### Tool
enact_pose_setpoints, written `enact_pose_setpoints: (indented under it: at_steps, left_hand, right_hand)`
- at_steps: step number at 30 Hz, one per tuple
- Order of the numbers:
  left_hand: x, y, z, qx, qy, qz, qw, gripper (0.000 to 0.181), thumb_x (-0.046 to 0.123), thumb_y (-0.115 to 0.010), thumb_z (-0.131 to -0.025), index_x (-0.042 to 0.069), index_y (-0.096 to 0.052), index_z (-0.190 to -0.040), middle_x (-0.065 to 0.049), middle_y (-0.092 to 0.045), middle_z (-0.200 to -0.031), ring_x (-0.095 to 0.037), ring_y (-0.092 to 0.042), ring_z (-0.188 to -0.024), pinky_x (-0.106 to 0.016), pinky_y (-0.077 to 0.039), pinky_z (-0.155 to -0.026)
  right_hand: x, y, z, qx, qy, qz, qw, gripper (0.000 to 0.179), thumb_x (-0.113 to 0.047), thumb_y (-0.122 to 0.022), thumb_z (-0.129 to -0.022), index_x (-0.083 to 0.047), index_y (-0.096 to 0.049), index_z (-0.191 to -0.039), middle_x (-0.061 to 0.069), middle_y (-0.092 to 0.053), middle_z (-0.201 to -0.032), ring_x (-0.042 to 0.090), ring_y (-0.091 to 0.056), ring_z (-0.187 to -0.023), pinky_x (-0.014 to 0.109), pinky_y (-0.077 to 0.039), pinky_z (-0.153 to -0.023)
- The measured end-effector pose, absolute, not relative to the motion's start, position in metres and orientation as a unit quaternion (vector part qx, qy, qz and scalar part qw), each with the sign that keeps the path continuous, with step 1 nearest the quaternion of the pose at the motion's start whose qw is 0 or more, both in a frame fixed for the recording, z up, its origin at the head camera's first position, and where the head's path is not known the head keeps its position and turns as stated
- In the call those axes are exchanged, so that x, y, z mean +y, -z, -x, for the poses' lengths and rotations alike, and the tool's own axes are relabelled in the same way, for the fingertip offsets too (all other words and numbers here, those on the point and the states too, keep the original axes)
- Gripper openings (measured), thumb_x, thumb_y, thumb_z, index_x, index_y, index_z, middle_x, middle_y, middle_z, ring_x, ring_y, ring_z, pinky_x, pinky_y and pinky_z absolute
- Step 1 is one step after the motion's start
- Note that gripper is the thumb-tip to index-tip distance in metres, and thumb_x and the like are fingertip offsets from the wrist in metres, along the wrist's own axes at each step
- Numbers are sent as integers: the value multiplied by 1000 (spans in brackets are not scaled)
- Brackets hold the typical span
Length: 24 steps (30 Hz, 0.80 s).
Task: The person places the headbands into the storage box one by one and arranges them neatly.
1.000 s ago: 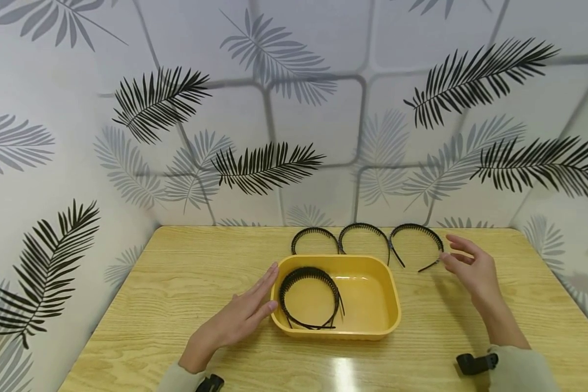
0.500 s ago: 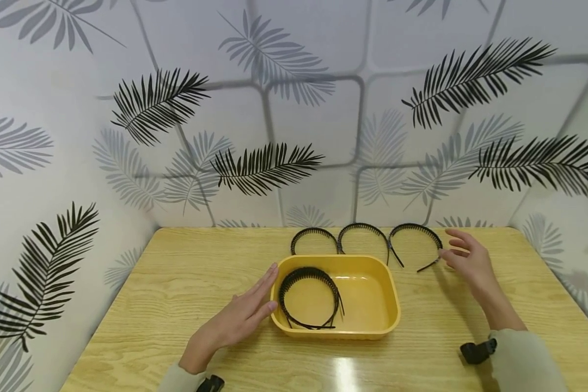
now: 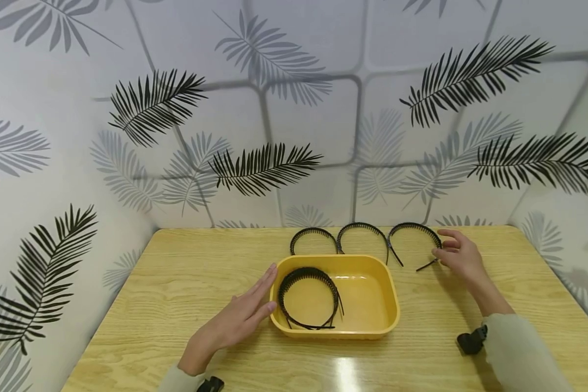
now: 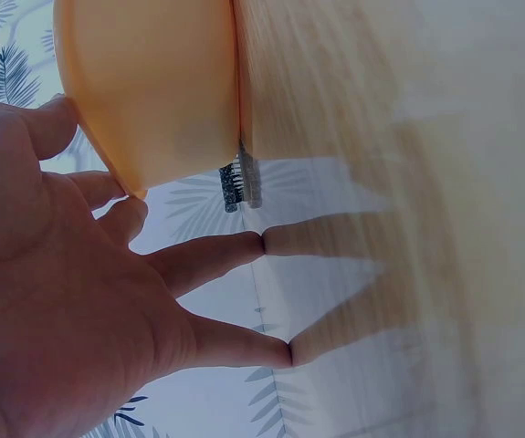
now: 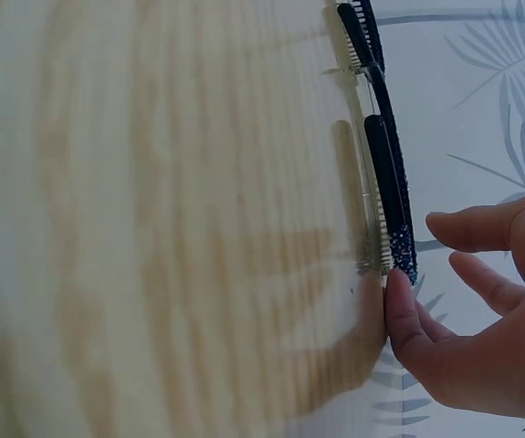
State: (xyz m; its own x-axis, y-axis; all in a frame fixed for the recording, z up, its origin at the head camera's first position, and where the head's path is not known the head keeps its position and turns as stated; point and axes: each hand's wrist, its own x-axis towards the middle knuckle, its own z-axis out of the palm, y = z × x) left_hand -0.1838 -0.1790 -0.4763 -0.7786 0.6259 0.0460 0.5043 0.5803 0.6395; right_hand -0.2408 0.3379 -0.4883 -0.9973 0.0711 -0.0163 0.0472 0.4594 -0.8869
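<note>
In the head view, my left hand [image 3: 240, 316] rests against the left side of a yellow plastic tub [image 3: 392, 294], its fingers extended. The left wrist view has fingertips of that hand [image 4: 89, 283] on the tub's wall [image 4: 152, 91] and others down on the table. Several black toothed headbands [image 3: 307, 272] lie bunched in the tub's left part. Behind the tub, three more lie in a row. At the rightmost headband [image 3: 414, 226], my right hand [image 3: 463, 261] has one fingertip against its end, the other fingers apart and loosely bent, as the right wrist view shows [image 5: 481, 328].
The other two headbands in the row, the left one [image 3: 313, 230] and the middle one [image 3: 362, 225], are partly hidden by the tub's back rim. A light wooden table [image 3: 186, 283] meets a leaf-patterned wall [image 3: 313, 190] just behind the row.
My right hand has moved slightly left and closer to the rightmost headband's end. My left hand, the tub and the headbands keep their places, with a slight shift of the head view.
</note>
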Motion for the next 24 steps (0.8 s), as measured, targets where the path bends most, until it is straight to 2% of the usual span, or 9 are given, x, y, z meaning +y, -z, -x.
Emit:
enact_pose_setpoints:
  at_steps: [9, 18, 24]
  left_hand:
    - [-179, 477, 184, 886, -324, -319, 91, 66, 34, -39, -113, 18, -4, -167, 1, -1, -172, -26, -11, -156, -87, -14, -101]
    - [-178, 477, 184, 889, -321, -313, 91, 66, 34, -40, -113, 20, -4, -167, 6, 1, -172, -27, -13, -155, -88, -15, -100]
    - [-178, 476, 183, 889, -321, -313, 95, 66, 33, -40, -113, 19, -4, -167, 2, 0, -172, -29, -14, -155, -88, -14, -99]
  right_hand:
    - [337, 491, 247, -871, -488, 47, 5, 59, -9, -62, -102, 8, -38, -153, 41, -38, -145, 54, -46, -129, 27, -56, -73]
    - [335, 488, 248, -890, -450, 71, -25, 53, -11, -60, -102, 11, -47, -147, 43, -44, -143, 54, -49, -128, 43, -57, -81]
    - [334, 486, 247, -887, -452, 87, -36, 54, -12, -60, -100, 10, -46, -148, 43, -41, -146, 55, -46, -132, 49, -54, -89]
